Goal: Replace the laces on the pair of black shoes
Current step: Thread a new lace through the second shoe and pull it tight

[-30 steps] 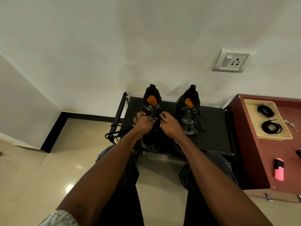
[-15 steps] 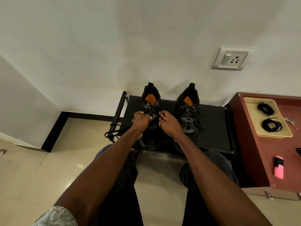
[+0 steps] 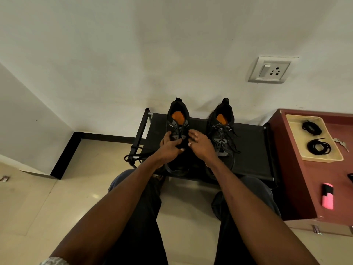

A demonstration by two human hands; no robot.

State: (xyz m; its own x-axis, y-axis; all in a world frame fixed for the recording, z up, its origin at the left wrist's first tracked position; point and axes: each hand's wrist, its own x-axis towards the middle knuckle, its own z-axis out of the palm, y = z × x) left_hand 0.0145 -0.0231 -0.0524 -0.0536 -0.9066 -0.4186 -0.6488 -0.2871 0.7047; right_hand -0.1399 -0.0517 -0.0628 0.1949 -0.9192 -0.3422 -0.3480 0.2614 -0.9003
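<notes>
- Head view, only one camera: two black shoes on a black fabric bench (image 3: pixel 254 150), heels to the wall, toes toward the person.
- Left shoe (image 3: pixel 178 121): black upper, grey eyelet panels, orange insole showing. Lace partly in; both hands on it.
- Left hand (image 3: pixel 170 147): fingers curled, pinching the black lace (image 3: pixel 180 145) at the mid eyelets of left shoe.
- Right hand (image 3: pixel 201 145): fingers curled at the same lace from the other side; exact pinch point hidden by fingers.
- Loose lace (image 3: pixel 137 156) trails off bench's left edge in a loop.
- Right shoe (image 3: pixel 222 129): same build, orange insole, laced, ends hanging loose over its sides. Untouched.
- Red-brown cabinet (image 3: pixel 305 188) just right of bench. On top: beige tray (image 3: pixel 298 148) with two coiled black lace bundles (image 3: pixel 319 147), keys (image 3: pixel 342 143) beside tray, pink-and-black item (image 3: pixel 328 196) nearer the person.
- Room: off-white wall, wall socket (image 3: pixel 270 69) above right, black skirting, glossy cream floor tiles (image 3: pixel 57 197).
- Person seated, dark trousers, knees under forearms.
</notes>
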